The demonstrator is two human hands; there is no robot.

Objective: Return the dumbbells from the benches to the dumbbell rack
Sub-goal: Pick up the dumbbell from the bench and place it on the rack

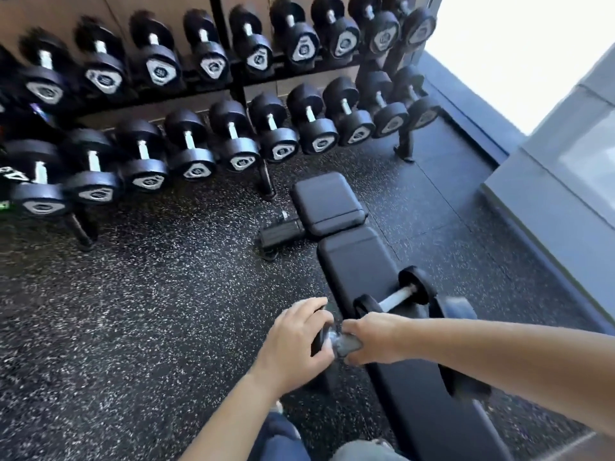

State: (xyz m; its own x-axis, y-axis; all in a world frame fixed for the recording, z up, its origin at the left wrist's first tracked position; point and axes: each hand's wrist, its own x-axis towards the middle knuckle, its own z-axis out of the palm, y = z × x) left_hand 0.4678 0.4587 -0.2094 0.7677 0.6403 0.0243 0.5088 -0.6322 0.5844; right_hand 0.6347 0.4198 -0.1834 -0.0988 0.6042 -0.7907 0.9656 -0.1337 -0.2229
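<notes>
A black bench [347, 261] runs from the bottom right towards the two-tier dumbbell rack [266, 181]. Across the bench near me lies a large black dumbbell [464, 382]. My right hand [369, 337] grips its grey handle from above. My left hand [296, 341] curls round its left head at the bench's left edge. My right forearm hides part of the right head. A smaller dumbbell [396, 298] with a chrome handle lies on the bench just beyond my hands.
Both rack tiers hold several black dumbbells side by side. Speckled rubber floor [149, 311] lies between me and the rack. A grey ledge [549, 211] and a bright window stand at the right. The bench foot [279, 232] juts out left.
</notes>
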